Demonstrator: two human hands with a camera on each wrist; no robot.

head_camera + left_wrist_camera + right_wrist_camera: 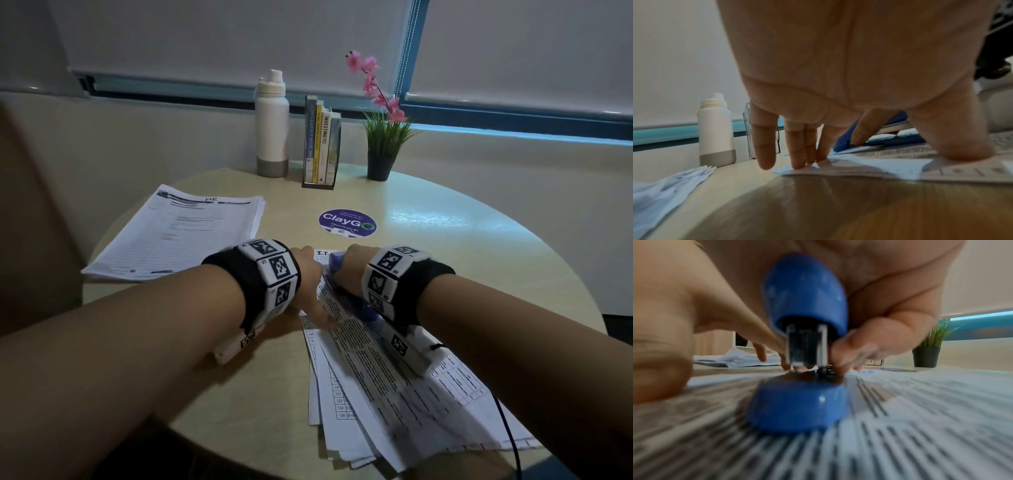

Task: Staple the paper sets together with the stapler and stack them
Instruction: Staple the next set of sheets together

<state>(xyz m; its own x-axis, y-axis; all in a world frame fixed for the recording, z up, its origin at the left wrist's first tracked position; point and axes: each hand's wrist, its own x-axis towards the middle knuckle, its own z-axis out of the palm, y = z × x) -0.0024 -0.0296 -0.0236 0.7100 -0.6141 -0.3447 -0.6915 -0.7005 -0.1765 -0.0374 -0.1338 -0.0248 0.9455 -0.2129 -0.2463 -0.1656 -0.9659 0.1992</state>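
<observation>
A fanned set of printed papers (383, 380) lies on the round table in front of me. My left hand (310, 274) presses its straight fingertips (799, 160) and thumb flat on the set's top left corner (838, 168). A blue stapler (803, 344) sits on the set with its base on the sheets (920, 410). My right hand (352, 270) grips the stapler (339, 270) from above, fingers curled round its top arm (875, 136). Its jaws stand apart at the back. A neat stack of papers (181, 233) marked "HR" lies at the far left.
A white bottle (272, 126), a few upright books in a holder (322, 144) and a potted plant with pink flowers (383, 137) stand at the table's far edge. A purple round sticker (347, 222) sits mid-table. The wall is just behind.
</observation>
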